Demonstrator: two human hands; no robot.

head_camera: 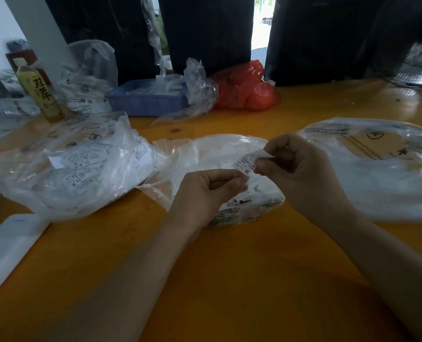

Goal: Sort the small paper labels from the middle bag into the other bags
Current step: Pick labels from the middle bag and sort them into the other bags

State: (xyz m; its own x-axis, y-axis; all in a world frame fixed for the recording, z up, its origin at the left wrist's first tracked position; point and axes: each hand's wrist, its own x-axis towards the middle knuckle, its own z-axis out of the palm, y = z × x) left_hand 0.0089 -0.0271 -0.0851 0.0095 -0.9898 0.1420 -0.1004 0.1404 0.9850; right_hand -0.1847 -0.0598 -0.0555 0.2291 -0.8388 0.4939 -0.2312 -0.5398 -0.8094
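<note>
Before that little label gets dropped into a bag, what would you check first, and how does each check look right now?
1. Label firmly held: ok, right hand pinches it and left hand pinches its lower end.
2. Size readable: ok, it reads XL.
3. Only one label held: cannot tell.
4. Left bag open: ok, it holds labels, one marked XS.
5. Right bag open: ok, its mouth gapes.
6. Which bag takes XL: cannot tell.
</note>
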